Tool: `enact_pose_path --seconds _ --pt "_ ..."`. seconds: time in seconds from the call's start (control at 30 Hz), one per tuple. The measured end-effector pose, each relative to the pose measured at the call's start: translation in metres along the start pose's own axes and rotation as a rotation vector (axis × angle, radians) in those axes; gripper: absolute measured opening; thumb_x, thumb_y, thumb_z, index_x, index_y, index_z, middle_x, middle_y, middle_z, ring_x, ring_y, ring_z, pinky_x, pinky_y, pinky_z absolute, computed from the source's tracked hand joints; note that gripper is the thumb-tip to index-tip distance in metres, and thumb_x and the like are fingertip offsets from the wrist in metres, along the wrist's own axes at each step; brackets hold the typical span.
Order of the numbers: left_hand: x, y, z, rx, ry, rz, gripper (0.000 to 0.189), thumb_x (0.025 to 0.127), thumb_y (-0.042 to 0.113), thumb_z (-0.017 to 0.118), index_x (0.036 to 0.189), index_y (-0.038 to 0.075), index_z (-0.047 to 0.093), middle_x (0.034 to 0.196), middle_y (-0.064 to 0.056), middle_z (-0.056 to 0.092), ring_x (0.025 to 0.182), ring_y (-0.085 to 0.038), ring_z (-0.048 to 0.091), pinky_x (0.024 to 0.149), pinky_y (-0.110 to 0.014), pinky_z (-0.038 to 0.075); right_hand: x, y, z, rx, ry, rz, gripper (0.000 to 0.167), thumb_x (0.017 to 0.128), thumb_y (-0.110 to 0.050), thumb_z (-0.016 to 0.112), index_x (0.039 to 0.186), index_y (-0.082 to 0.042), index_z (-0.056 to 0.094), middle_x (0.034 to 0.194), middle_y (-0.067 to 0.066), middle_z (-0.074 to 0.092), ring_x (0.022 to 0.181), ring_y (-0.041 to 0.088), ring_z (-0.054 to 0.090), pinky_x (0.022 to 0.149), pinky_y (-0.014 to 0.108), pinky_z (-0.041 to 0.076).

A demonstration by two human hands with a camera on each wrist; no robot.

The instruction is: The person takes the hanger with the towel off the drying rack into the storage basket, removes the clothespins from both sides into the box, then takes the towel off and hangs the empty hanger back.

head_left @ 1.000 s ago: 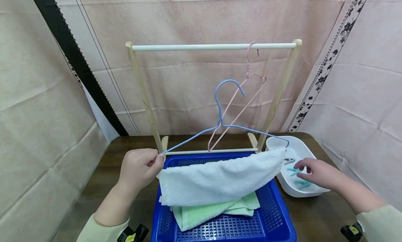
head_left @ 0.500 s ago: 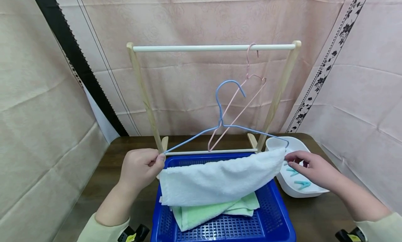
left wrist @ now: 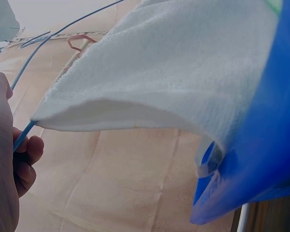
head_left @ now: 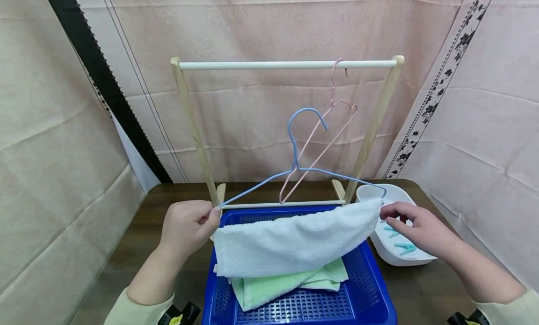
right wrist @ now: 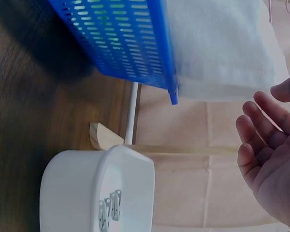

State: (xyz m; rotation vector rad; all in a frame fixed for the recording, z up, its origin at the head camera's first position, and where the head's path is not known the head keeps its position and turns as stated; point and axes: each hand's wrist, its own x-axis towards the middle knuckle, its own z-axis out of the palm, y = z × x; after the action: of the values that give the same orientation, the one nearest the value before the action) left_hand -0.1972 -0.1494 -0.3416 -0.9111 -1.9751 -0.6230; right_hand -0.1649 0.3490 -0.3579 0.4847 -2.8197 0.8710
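In the head view my left hand (head_left: 189, 227) grips the left end of a blue wire hanger (head_left: 295, 163). The left wrist view shows fingers (left wrist: 35, 149) curled round the blue wire. A folded white towel (head_left: 290, 247) drapes over the hanger's lower bar, above a blue perforated basket (head_left: 381, 287). My right hand (head_left: 421, 226) is at the towel's right edge with loosely bent fingers. In the right wrist view, thumb and index finger stand apart, their tips overlapping the towel (right wrist: 222, 53). Inside the basket lies a light green towel (head_left: 269, 287).
A wooden rack (head_left: 370, 128) with a white top rail (head_left: 252, 65) stands behind the basket. A pink hanger (head_left: 309, 140) hangs from the rail, behind the blue one. On the right a white tub (head_left: 389, 191) holds several clothespins (head_left: 405, 248).
My right hand has moved left from above the clothespins in the tub to the towel's right edge. The left hand keeps its hold on the hanger in the same place.
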Motion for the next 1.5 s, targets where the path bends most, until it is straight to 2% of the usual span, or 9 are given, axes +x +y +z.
enact_pose_path --seconds 0.13,0.27,0.37,0.57,0.77,0.93,1.1,1.3,1.5 --pt "0.0 0.0 0.0 0.001 -0.004 -0.004 0.041 0.093 0.026 0.049 0.053 0.023 0.038 0.052 0.012 0.03 0.046 -0.001 0.025 0.043 -0.015 0.02 0.001 -0.003 0.002 0.057 -0.003 -0.013 0.019 0.096 -0.014 0.063 0.114 -0.013 0.068 0.098 -0.005 0.065 0.081 0.01 0.053 0.066 0.025 0.048" --pt "0.0 0.0 0.001 -0.001 -0.003 -0.006 0.042 0.093 0.026 0.048 0.053 0.023 0.037 0.052 0.012 0.029 0.046 -0.001 0.024 0.043 -0.015 0.02 0.001 -0.006 0.006 0.151 -0.042 -0.016 0.012 0.097 -0.012 0.062 0.108 -0.01 0.067 0.087 -0.005 0.062 0.074 0.012 0.055 0.061 0.025 0.048" --pt "0.0 0.0 0.001 0.001 -0.001 -0.004 0.043 0.095 0.028 0.047 0.053 0.023 0.037 0.052 0.012 0.029 0.046 -0.001 0.024 0.043 -0.015 0.02 0.002 -0.011 0.008 0.241 -0.081 0.016 0.011 0.097 -0.014 0.061 0.105 -0.008 0.065 0.074 -0.002 0.057 0.064 0.016 0.053 0.054 0.027 0.047" --pt "0.0 0.0 0.001 -0.003 0.001 -0.005 0.042 0.094 0.027 0.047 0.053 0.023 0.038 0.052 0.011 0.03 0.046 -0.001 0.025 0.043 -0.015 0.02 0.005 -0.02 0.013 0.435 -0.166 0.101 0.022 0.1 -0.02 0.056 0.11 0.0 0.059 0.059 0.006 0.049 0.049 0.022 0.048 0.045 0.032 0.043" --pt "0.0 -0.001 0.002 -0.006 0.006 -0.001 0.042 0.094 0.026 0.048 0.053 0.023 0.037 0.052 0.011 0.029 0.046 -0.001 0.024 0.043 -0.015 0.02 0.012 -0.025 0.019 0.625 -0.217 0.141 0.025 0.104 -0.022 0.048 0.103 0.002 0.053 0.063 0.006 0.057 0.054 0.026 0.054 0.052 0.033 0.049" --pt "-0.001 -0.002 0.003 -0.005 0.007 -0.001 0.042 0.094 0.027 0.048 0.053 0.023 0.038 0.052 0.012 0.03 0.046 -0.001 0.025 0.043 -0.015 0.02 0.018 -0.033 0.025 0.745 -0.169 0.197 0.024 0.105 -0.021 0.046 0.103 0.001 0.055 0.073 0.008 0.065 0.064 0.021 0.06 0.054 0.029 0.05" --pt "0.0 -0.002 0.003 -0.001 0.012 0.003 0.045 0.097 0.029 0.046 0.053 0.023 0.038 0.052 0.012 0.03 0.046 -0.001 0.025 0.043 -0.015 0.02 0.024 -0.039 0.03 0.736 -0.112 0.25 0.029 0.104 -0.025 0.048 0.105 0.003 0.055 0.075 0.008 0.065 0.065 0.017 0.061 0.058 0.03 0.052" --pt "0.001 -0.002 0.004 0.024 0.019 0.006 0.049 0.101 0.036 0.04 0.053 0.023 0.039 0.052 0.012 0.03 0.046 -0.002 0.025 0.043 -0.016 0.021 0.028 -0.046 0.034 0.616 -0.045 0.279 0.036 0.102 -0.027 0.054 0.109 0.008 0.056 0.074 0.008 0.062 0.064 0.02 0.06 0.061 0.031 0.052" --pt "0.001 -0.002 0.005 0.038 0.016 0.004 0.05 0.102 0.036 0.039 0.054 0.023 0.039 0.052 0.012 0.03 0.046 -0.002 0.025 0.043 -0.016 0.021 0.027 -0.051 0.039 0.518 -0.009 0.274 0.033 0.1 -0.025 0.059 0.105 0.007 0.059 0.073 0.009 0.061 0.063 0.018 0.059 0.06 0.031 0.053"
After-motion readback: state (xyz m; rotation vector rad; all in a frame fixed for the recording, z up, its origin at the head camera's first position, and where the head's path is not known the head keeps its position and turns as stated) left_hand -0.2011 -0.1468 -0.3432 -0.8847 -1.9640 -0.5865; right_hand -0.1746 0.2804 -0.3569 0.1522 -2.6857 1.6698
